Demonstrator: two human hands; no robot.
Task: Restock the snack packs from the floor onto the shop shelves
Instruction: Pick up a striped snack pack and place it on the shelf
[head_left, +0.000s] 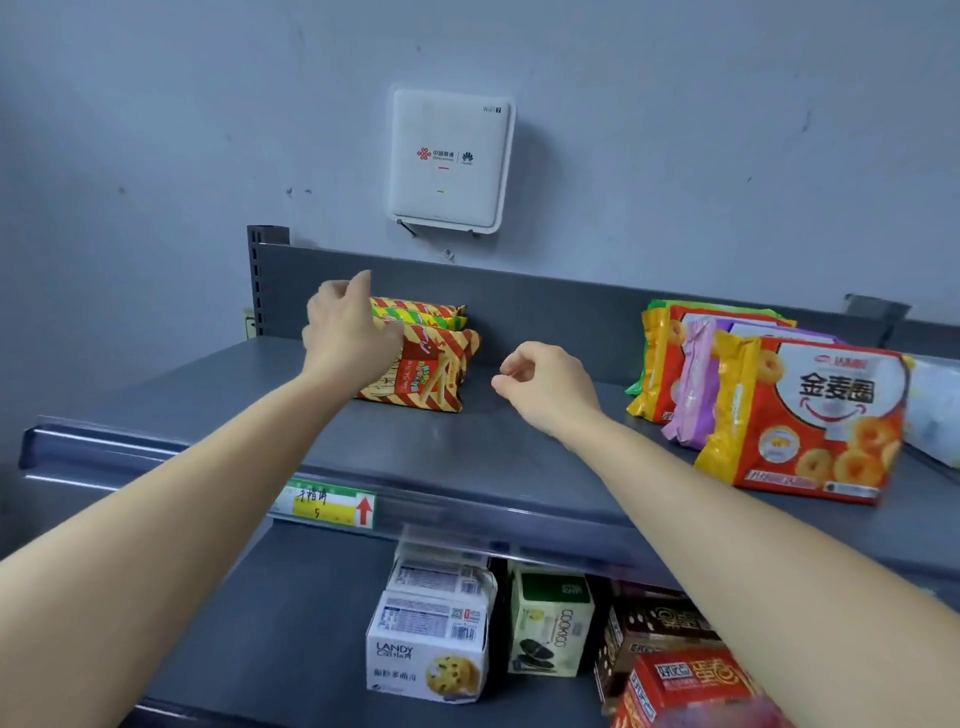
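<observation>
Grey shelf (467, 447) carries striped snack packs (431, 374), left hand (353, 338) fingers curled round them, right hand (548, 387) fingers curled, empty.

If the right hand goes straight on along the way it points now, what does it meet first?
The right hand would probably meet the right edge of the striped snack packs, or else the back panel just beside them; depth is unclear.

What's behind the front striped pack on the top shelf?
At least two more striped packs, one green, then the shelf's back panel. The left hand covers their left ends; their lower parts are hidden.
</observation>
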